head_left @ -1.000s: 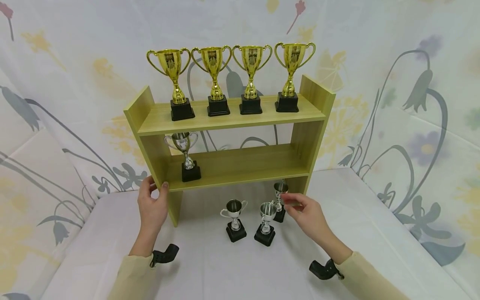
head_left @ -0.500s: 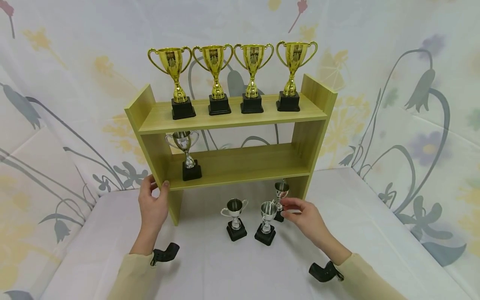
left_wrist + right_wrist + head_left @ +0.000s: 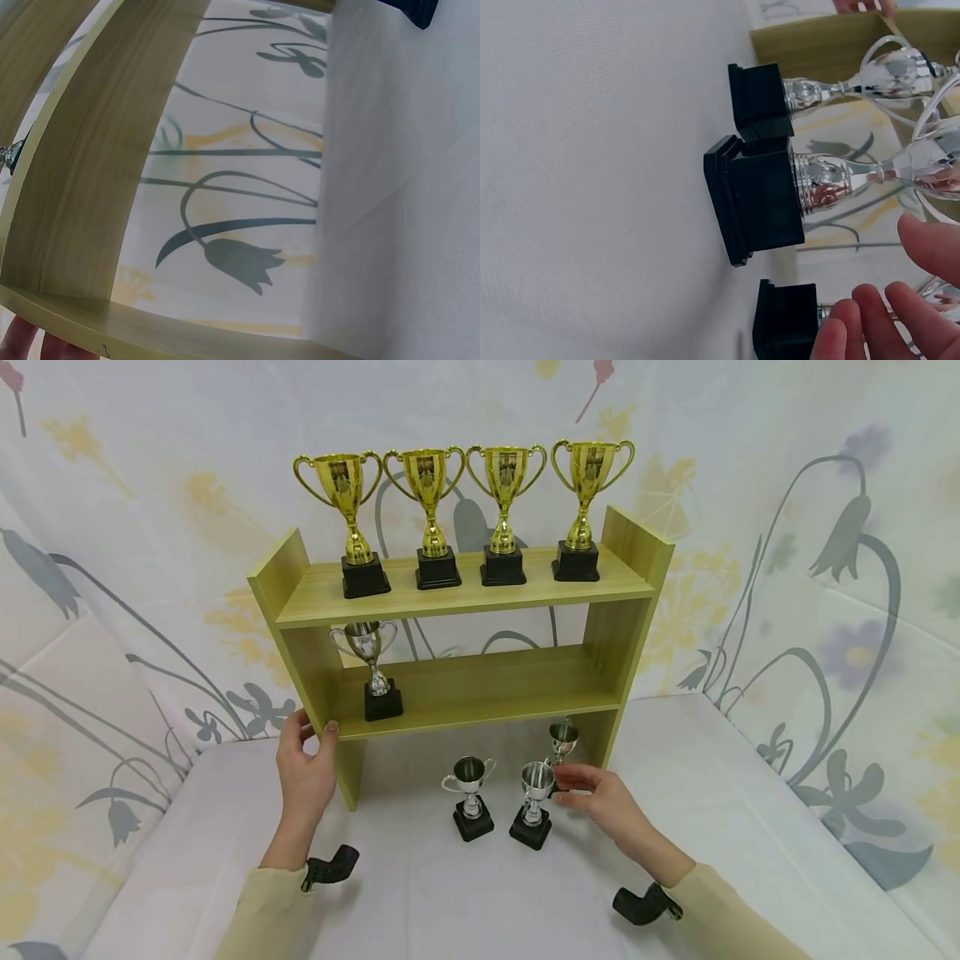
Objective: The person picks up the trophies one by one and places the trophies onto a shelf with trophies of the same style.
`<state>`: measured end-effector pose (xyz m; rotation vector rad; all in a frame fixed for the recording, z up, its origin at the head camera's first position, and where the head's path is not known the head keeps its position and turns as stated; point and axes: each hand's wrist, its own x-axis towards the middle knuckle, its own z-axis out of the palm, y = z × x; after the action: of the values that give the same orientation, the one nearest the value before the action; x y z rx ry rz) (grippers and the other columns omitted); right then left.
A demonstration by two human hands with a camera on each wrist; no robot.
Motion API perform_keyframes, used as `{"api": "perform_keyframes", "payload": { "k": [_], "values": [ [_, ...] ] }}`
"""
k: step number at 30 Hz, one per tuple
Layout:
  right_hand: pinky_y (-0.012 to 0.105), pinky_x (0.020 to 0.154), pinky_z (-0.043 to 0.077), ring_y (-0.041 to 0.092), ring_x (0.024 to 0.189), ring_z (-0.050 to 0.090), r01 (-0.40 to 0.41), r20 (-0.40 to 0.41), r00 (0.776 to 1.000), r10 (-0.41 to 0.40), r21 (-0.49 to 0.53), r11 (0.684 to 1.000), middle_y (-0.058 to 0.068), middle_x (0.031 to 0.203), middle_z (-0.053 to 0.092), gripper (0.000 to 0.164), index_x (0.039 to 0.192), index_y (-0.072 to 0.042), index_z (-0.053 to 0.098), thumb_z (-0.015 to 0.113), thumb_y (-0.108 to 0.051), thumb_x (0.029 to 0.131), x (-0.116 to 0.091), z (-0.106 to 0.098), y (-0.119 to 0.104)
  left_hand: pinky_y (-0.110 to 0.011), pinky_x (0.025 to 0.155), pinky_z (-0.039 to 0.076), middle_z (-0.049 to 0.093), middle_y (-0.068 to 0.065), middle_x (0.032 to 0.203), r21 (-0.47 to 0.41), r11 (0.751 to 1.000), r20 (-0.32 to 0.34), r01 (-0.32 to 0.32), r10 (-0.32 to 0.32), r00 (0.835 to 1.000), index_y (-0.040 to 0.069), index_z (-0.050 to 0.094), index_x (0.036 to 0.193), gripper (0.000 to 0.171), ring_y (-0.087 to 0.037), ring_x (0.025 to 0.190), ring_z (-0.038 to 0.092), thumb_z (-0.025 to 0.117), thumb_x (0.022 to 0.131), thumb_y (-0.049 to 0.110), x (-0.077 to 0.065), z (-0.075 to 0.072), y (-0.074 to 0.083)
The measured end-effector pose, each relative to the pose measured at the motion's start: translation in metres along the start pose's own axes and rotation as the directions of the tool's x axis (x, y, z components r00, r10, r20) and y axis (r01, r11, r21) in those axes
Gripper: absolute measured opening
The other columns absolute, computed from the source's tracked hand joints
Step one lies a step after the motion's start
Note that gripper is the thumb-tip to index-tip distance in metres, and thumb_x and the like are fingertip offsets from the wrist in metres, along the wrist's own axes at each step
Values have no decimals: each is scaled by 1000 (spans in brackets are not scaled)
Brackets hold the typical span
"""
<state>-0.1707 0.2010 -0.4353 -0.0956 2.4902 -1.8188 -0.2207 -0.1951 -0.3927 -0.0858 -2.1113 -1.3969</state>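
Observation:
My left hand grips the left side panel of the wooden shelf, thumb at the front edge by the middle board. Its fingers show behind the panel in the left wrist view. My right hand reaches in beside the silver trophy cups on the cloth, fingers and thumb apart. The front right trophy is nearest, its stem close to the thumb. Behind the fingers stands the rear right trophy, its base partly hidden in the head view. A third silver trophy stands to the left.
Several gold trophies line the top board. One silver trophy stands at the left end of the middle board. White cloth covers the table, and a flower-printed curtain hangs behind. A black wrist mount sits on each wrist.
My right hand has moved left and slightly down, away from the rear right trophy's cup and toward the front right trophy. The left hand has stayed on the shelf panel.

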Motion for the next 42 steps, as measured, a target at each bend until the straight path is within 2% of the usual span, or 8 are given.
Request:
{"api": "perform_keyframes", "payload": {
  "k": [6, 16, 21, 28, 36, 42],
  "values": [
    [27, 84, 51, 37, 118, 57, -22, 33, 999, 19, 88, 996, 19, 123, 64, 49, 132, 8, 57, 74, -6, 88, 0, 2, 3, -59, 93, 47, 52, -18, 125, -6, 1000, 1, -7, 7, 1000, -2, 49, 134, 37, -32, 117, 52, 54, 101, 13, 0, 0, 1],
    [26, 82, 52, 33, 113, 61, -36, 33, 999, 31, 149, 988, 20, 118, 67, 45, 128, 12, 56, 70, 1, 86, 5, 9, 13, -58, 93, 47, 52, -17, 125, -8, 1000, 4, 2, -2, 1000, -2, 49, 134, 37, -32, 117, 51, 54, 101, 13, 0, 0, -1],
    [28, 81, 53, 34, 111, 61, -16, 52, 999, 9, 134, 991, 18, 114, 68, 41, 123, 12, 60, 71, 2, 84, 4, 13, 13, -57, 92, 48, 52, -17, 125, -6, 1000, 5, 10, -10, 1000, -2, 49, 135, 37, -31, 117, 51, 54, 101, 14, 0, 0, -1],
    [32, 87, 49, 21, 105, 63, 20, 129, 991, -28, 59, 998, 10, 110, 70, 34, 116, 4, 67, 75, -7, 85, 1, 16, 10, -57, 93, 47, 51, -17, 126, -7, 1000, 3, 16, -16, 1000, -1, 48, 135, 37, -31, 117, 51, 54, 101, 14, 0, 0, 0],
    [37, 89, 46, 21, 104, 63, 40, 129, 991, -44, 28, 999, 8, 105, 71, 26, 109, 2, 70, 76, -9, 86, 0, 21, 10, -60, 94, 47, 51, -18, 126, -14, 1000, 7, 23, -23, 1000, -1, 48, 135, 38, -33, 119, 50, 54, 101, 15, 0, 1, 0],
    [32, 88, 48, 21, 103, 63, 78, 135, 988, -81, 22, 997, 10, 103, 71, 24, 108, 4, 70, 73, -6, 87, 0, 24, 11, -59, 95, 47, 51, -16, 127, -3, 1000, 4, 29, -29, 1000, 0, 48, 135, 38, -32, 120, 50, 53, 102, 16, 0, 1, 1]
  ]
}}
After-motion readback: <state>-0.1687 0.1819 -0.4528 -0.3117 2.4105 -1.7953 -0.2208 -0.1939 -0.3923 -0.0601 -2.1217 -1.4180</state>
